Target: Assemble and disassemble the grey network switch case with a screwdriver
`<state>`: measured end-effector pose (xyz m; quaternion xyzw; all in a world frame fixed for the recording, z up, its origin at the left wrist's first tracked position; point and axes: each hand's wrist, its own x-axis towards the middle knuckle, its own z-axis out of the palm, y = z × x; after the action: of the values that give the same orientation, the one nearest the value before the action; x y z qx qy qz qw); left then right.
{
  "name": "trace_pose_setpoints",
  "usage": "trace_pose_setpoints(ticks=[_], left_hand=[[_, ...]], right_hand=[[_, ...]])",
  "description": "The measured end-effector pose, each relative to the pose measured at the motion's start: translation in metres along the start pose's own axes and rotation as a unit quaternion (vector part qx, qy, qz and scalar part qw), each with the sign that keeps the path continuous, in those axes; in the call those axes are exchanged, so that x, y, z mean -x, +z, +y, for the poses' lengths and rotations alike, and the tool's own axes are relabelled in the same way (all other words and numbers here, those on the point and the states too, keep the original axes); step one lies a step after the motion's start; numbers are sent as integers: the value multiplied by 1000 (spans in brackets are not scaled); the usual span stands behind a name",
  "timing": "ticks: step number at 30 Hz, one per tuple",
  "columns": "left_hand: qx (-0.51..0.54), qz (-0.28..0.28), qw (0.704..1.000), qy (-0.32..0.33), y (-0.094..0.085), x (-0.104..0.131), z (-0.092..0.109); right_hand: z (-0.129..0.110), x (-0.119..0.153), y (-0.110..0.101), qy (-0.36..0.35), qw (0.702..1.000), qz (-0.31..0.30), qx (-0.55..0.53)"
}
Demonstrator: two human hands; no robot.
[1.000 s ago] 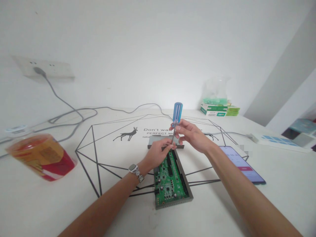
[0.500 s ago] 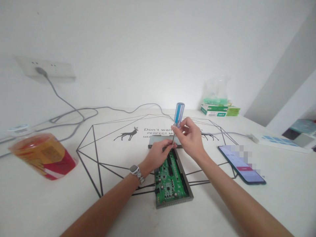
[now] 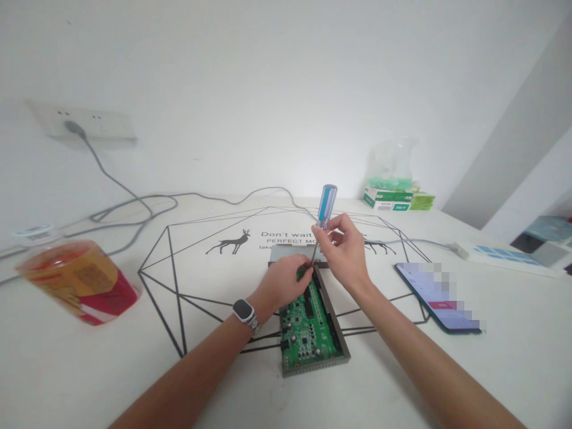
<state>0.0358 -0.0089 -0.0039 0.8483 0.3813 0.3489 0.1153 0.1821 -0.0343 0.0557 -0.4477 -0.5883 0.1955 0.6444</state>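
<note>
My right hand [image 3: 345, 253] grips a screwdriver [image 3: 328, 204] just below its clear and blue handle, thumb against forefinger. The thin shaft slants down to the far end of a green circuit board [image 3: 308, 339] in a grey metal tray [image 3: 318, 368]. My left hand [image 3: 282, 281], with a watch [image 3: 243, 311] on the wrist, is closed beside the shaft's lower end. Whatever its fingertips pinch is hidden, and so is the screwdriver's tip. Behind the left hand, a flat grey metal part [image 3: 282, 252] shows at the board's far end.
A red and yellow cup [image 3: 83, 283] stands at left, near a looped grey cable [image 3: 147, 208]. To the right lie a phone [image 3: 435, 298] and a white power strip [image 3: 504, 259]. Small green and white boxes [image 3: 388, 196] sit by the wall under a plastic bag [image 3: 391, 164].
The screwdriver's handle has tipped slightly to the right. My left hand has rolled a little, its fingers lower by the shaft and its watch face turned more toward me.
</note>
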Motion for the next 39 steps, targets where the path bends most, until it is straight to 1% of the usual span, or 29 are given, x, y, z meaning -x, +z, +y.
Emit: trace_pose_setpoints(ticks=[3, 6, 9, 12, 15, 18, 20, 22, 24, 26, 29, 31, 34, 36, 39], left_hand=[[-64, -14, 998, -1, -4, 2, 0], [-80, -38, 996, -12, -7, 2, 3], [-94, -52, 994, -32, -11, 2, 9], [-114, -63, 991, -39, -14, 4, 15], [-119, -65, 990, -44, -19, 7, 21], [-135, -85, 986, -40, -28, 12, 25], [-134, -101, 986, -3, -32, 16, 28], [-102, -121, 985, 66, -33, 19, 30], [-51, -153, 978, 131, -29, 22, 33], [-19, -195, 969, 149, -21, 24, 37], [-30, -231, 958, 165, -12, 26, 45], [-71, -240, 955, 158, -11, 24, 50], [-147, -258, 947, 125, -18, 21, 53], [-189, -265, 942, 86, -25, 19, 53], [-244, -258, 935, 21, -36, 19, 49]], right_hand=[[3, -1, -2, 21, 999, -3, -45], [2, -5, -7, 25, 995, 8, -100], [-4, -9, -15, 14, 990, 46, -134], [-5, -13, -25, 15, 984, 86, -157], [-2, -15, -33, 43, 977, 114, -176], [2, -14, -40, 82, 968, 135, -194], [4, -13, -44, 102, 963, 140, -208], [5, -10, -48, 117, 957, 146, -223], [6, -7, -52, 127, 951, 160, -234], [9, -3, -56, 140, 946, 168, -241], [11, 1, -58, 172, 939, 163, -249], [12, 2, -58, 191, 935, 160, -252], [11, 2, -57, 204, 933, 157, -251], [10, 2, -56, 205, 933, 159, -251], [11, 3, -56, 203, 933, 160, -252]])
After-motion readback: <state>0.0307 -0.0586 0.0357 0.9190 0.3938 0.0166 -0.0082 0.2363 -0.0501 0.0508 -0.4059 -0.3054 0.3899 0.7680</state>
